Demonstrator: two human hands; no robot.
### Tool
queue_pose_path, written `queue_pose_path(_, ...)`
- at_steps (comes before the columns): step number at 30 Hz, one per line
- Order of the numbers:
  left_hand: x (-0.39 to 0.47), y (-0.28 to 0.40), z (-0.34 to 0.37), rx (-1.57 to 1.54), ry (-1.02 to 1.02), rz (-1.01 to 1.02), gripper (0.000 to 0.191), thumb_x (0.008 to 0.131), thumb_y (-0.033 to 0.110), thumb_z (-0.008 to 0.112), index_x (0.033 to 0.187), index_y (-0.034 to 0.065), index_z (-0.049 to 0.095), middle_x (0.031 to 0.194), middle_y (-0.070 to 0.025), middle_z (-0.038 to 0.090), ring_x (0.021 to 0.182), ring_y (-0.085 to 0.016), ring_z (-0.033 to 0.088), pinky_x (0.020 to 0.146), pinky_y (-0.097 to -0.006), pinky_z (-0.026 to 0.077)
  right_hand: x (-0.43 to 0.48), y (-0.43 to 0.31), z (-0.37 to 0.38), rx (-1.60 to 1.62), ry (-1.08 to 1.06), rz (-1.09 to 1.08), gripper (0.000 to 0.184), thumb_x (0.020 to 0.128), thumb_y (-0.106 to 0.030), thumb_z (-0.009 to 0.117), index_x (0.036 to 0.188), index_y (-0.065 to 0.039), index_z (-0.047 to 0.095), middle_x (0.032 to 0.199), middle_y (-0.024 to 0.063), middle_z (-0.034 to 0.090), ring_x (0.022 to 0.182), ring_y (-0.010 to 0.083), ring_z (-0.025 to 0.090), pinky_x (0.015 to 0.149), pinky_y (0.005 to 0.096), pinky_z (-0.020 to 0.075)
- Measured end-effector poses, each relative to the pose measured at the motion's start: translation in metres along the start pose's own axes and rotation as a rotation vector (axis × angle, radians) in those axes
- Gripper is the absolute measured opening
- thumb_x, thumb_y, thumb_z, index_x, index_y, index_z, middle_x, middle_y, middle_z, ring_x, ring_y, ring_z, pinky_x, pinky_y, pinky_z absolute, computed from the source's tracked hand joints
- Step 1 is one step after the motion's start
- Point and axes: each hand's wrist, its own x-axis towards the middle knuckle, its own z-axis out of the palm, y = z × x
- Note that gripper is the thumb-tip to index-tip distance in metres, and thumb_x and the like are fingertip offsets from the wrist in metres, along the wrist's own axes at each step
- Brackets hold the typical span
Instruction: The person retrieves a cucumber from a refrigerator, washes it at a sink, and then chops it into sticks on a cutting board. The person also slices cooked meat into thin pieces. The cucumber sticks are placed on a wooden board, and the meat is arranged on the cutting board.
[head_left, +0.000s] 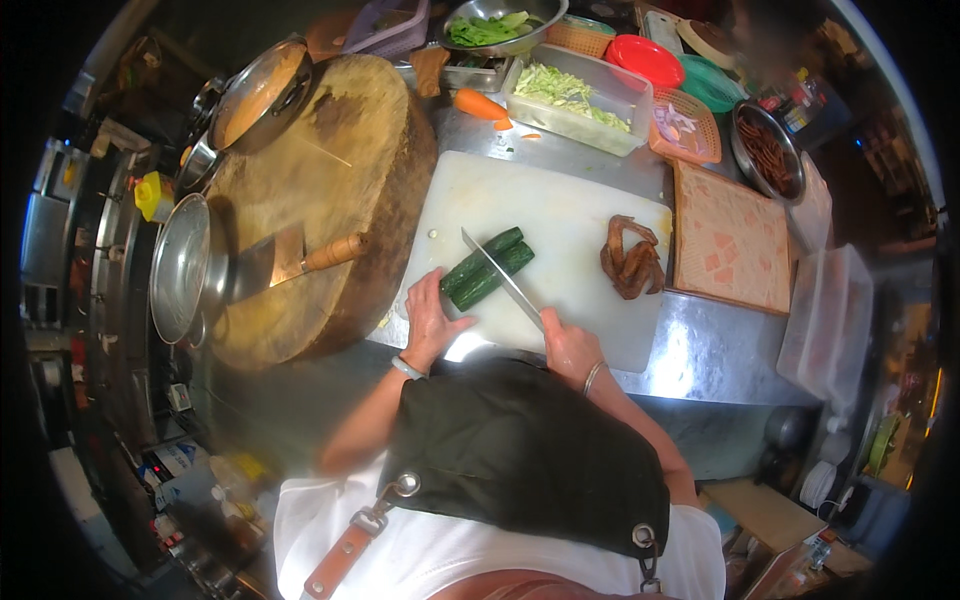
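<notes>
Two dark green cucumber pieces (480, 279) lie side by side, slanting across a white cutting board (570, 202). My left hand (429, 319) holds their near left end, with fingers on one side and the thumb spread towards the other. A knife (514, 291) is gripped by its handle in my right hand (571, 346). Its blade crosses over both cucumber pieces. How deep the edge sits in them cannot be seen. Browned, cooked poultry wings (631, 257) rest on the board's right side.
Left of the board stands a thick round wooden chopping block (337, 180) bearing a cleaver (300, 262). Behind the board are a carrot (480, 105) and a plastic container of shredded cabbage (577, 97). To the right sit a shallow tray (731, 240) and a metal bowl (769, 154).
</notes>
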Motion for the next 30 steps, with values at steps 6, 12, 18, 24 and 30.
queue_pose_path(6, 0.01, 0.009, 0.007, -0.036, 0.025, 0.011, 0.091, 0.058, 0.025, 0.088, 0.133, 0.0003, 0.045, 0.128, -0.019, 0.051, 0.116, -0.039, 0.045, 0.099, -0.0459, 0.038, 0.006, -0.005, 0.01, -0.084, 0.098, -0.073, 0.022, 0.085, -0.005, 0.049, 0.105, -0.008, 0.04, 0.082, 0.0193, 0.064, 0.077, 0.0436, 0.063, 0.065, 0.0548, 0.0492)
queue_pose_path(12, 0.025, 0.014, 0.008, -0.067, -0.068, -0.005, 0.078, 0.063, 0.02, 0.083, 0.129, 0.0013, 0.046, 0.121, -0.019, 0.051, 0.112, -0.039, 0.045, 0.096, -0.0467, 0.039, 0.009, -0.017, 0.011, -0.169, 0.071, -0.039, 0.022, 0.084, -0.004, 0.049, 0.103, -0.007, 0.037, 0.086, 0.0187, 0.065, 0.079, 0.0434, 0.064, 0.066, 0.0539, 0.0506)
queue_pose_path(18, 0.028, 0.013, 0.01, -0.078, -0.082, 0.016, 0.074, 0.064, 0.015, 0.081, 0.127, 0.0013, 0.044, 0.118, -0.0184, 0.049, 0.109, -0.038, 0.045, 0.092, -0.0479, 0.038, 0.005, -0.028, 0.0, -0.131, 0.006, -0.01, 0.014, 0.092, -0.008, 0.044, 0.105, -0.004, 0.044, 0.091, 0.0223, 0.064, 0.082, 0.0424, 0.065, 0.072, 0.0545, 0.0492)
queue_pose_path(24, 0.029, 0.011, 0.009, -0.086, -0.116, 0.009, 0.077, 0.064, 0.014, 0.082, 0.129, 0.0022, 0.042, 0.12, -0.0181, 0.048, 0.11, -0.038, 0.045, 0.091, -0.0475, 0.037, 0.009, -0.037, -0.003, -0.166, -0.053, 0.034, 0.014, 0.093, -0.008, 0.043, 0.106, -0.004, 0.044, 0.09, 0.0218, 0.065, 0.082, 0.0418, 0.065, 0.072, 0.0527, 0.0504)
queue_pose_path(30, 0.03, 0.008, 0.01, -0.119, -0.108, 0.013, 0.075, 0.064, 0.014, 0.082, 0.127, 0.0031, 0.044, 0.118, -0.0176, 0.05, 0.11, -0.038, 0.046, 0.09, -0.0473, 0.037, 0.026, -0.029, 0.016, -0.169, 0.031, -0.012, 0.018, 0.088, -0.004, 0.044, 0.104, -0.003, 0.036, 0.083, 0.0221, 0.064, 0.075, 0.0432, 0.065, 0.065, 0.0527, 0.0519)
